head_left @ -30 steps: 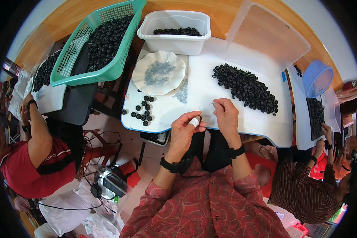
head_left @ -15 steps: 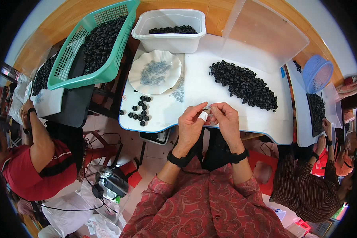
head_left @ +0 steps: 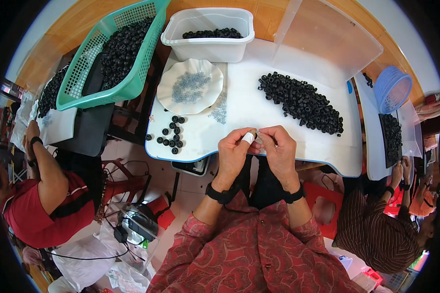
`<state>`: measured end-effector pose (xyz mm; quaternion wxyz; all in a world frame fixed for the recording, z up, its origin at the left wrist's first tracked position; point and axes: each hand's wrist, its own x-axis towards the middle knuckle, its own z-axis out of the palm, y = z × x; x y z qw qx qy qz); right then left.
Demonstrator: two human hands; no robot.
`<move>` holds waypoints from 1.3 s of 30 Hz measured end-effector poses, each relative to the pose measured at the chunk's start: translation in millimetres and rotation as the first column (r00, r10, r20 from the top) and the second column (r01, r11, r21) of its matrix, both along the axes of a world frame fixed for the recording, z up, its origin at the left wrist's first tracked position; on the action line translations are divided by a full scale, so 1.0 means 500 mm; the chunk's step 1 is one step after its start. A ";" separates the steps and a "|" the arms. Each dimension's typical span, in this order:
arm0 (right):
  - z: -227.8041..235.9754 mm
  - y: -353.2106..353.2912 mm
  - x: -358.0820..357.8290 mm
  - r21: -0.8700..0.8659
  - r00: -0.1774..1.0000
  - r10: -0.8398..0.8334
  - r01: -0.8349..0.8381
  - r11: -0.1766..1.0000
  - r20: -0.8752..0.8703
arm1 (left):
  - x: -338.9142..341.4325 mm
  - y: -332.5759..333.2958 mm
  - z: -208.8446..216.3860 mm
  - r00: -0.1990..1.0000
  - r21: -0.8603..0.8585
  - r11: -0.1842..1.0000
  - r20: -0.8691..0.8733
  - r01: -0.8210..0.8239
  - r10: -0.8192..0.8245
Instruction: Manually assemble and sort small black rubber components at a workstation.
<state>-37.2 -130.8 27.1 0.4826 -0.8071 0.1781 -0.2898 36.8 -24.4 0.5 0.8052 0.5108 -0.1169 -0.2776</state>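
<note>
A small part, too small to identify, is pinched between the left hand (head_left: 235, 152) and right hand (head_left: 280, 149) at the white worktop (head_left: 259, 110) edge. Both sets of fingers should probably be kept clenched close together, with the pile of black rings (head_left: 300, 101) left within reach.

Both hands, left hand (head_left: 235, 152) and right hand (head_left: 278, 149), pinched together (perhaps on something tiny) over white table (head_left: 249, 105).

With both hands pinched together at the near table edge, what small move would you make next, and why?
Probably finish pressing the small piece held between the two hands, then set it with the finished rings to the left. The left hand and right hand meet fingertip to fingertip over the table, and the piece is too hidden to tell if it is seated. The big pile lies beyond.
</note>
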 end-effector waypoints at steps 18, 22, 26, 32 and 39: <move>-0.034 -0.034 -0.012 -0.081 0.993 -0.109 0.105 0.991 -0.048 | 0.040 -0.044 0.046 0.999 0.402 0.915 0.038 -0.019 0.004; -0.043 -0.036 -0.014 -0.057 0.992 -0.114 0.111 0.992 -0.052 | 0.043 -0.044 0.041 0.997 0.378 0.924 0.067 -0.049 0.026; -0.049 -0.039 -0.018 -0.052 0.990 -0.129 0.127 0.991 -0.048 | 0.043 -0.038 0.032 0.994 0.416 0.909 0.105 -0.020 -0.026; -0.053 -0.035 -0.022 0.066 0.989 -0.137 0.140 0.988 -0.057 | 0.047 -0.036 0.017 0.989 0.360 0.933 0.147 -0.025 -0.030; -0.038 -0.025 -0.032 0.430 0.998 -0.062 0.051 0.901 0.011 | 0.034 0.000 0.006 0.940 -0.162 0.977 -0.289 0.140 -0.182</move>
